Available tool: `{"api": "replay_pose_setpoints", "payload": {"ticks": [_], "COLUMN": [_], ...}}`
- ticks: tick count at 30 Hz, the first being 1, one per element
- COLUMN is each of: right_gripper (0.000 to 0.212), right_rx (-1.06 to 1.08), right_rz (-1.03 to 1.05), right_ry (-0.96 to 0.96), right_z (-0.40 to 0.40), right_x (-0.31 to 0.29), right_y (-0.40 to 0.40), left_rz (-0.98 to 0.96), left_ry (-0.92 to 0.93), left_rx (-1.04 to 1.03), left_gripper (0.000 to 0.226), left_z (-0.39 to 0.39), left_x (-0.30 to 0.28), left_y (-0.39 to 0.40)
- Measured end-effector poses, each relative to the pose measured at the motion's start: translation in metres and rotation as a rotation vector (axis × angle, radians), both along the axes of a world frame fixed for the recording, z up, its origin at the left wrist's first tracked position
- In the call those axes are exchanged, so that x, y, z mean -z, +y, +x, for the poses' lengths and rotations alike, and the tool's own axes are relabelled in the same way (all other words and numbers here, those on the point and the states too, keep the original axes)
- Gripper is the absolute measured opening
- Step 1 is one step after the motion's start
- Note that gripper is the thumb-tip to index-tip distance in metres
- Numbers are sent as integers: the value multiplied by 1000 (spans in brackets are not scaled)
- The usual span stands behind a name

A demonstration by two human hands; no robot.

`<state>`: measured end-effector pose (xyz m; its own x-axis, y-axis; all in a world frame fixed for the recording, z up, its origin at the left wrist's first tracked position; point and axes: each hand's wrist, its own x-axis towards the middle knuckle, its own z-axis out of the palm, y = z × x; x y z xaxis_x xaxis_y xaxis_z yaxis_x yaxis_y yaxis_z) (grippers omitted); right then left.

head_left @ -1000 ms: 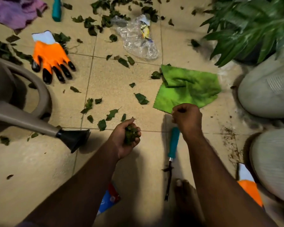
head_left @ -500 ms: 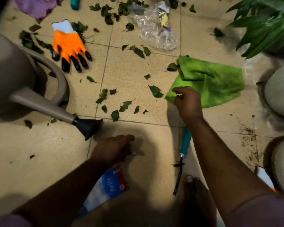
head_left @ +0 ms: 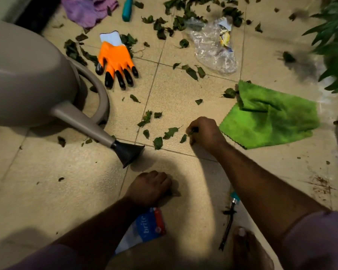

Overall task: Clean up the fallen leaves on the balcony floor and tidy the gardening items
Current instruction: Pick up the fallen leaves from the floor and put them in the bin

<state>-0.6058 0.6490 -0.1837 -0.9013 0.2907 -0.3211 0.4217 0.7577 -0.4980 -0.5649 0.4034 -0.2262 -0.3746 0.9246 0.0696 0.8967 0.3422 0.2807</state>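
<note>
As right hand [head_left: 204, 133] pinches one — leaves [head_left: 170, 132]: small, dark-green, curled | scattered

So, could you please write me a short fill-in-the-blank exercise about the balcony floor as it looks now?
1. The orange glove has ____ fingertips.
2. The right hand pinches a ____.
3. The cloth beside the right hand is ____.
4. The watering can spout ends in a black ____.

Missing words: black; leaf; green; nozzle

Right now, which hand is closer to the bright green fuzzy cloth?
Right. The right hand pinches a leaf just left of the bright green fuzzy cloth; the left hand rests fisted on the floor, farther away.
</note>
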Motion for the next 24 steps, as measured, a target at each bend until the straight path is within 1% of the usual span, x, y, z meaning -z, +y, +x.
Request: {"api": "replay_pose_setpoints", "payload": {"ticks": [2,4,6,7,8,9,10,11,12,13,14,16,18,19,20,22,24], "right_gripper": [31,37,51,50,43,32,24,20,21,26,35,57,66,65,59,35,14], "right_rx": [-17,-56,-12,21,36,30,20,29,51,57,34,-94,-223,-268,-274,-252,-301], "right_rz": [-20,23,29,0,-39,-65,-78,-92,-115,-144,-169,-145,15,74,73,8,14], "right_ry": [16,-61,-132,-107,-49,11,58,96,118,124,102,-7,-118,-123,-108,-33,29], "right_z": [8,18,24,25,23,19,13,5,0,-6,-11,-21,-28,-30,-32,-33,-32], "right_x": [0,0,0,2,4,6,8,8,7,5,3,3,6,8,9,7,6], "right_y": [-11,-23,-37,-45,-53,-60,-64,-67,-67,-66,-66,-67,-73,-76,-80,-84,-85], "left_rz": [-22,-52,-163,-200,-228,-246,-240,-209,-118,-11,56,-7,-73,-77,-99,-208,-266], "left_ry": [-21,-3,-25,-60,-90,-148,-152,-187,-205,-203,-169,-214,-242,-234,-235,-274,-327], "left_rx": [-18,5,52,64,64,12,-54,-143,-230,-319,-379,-486,-616,-670,-703,-741,-840], "left_gripper": [52,44,39,38,38,37,35,33,30,28,27,27,24,21,20,21,23], "left_z": [0,1,-1,0,-3,-6,-10,-16,-23,-30,-39,-58,-71,-74,-76,-71,-60], "left_x": [-3,-2,-5,-8,-14,-21,-24,-32,-41,-52,-65,-86,-93,-95,-97,-96,-91], "left_y": [0,-3,-2,1,4,8,11,14,21,27,34,41,42,40,37,31,18]}}
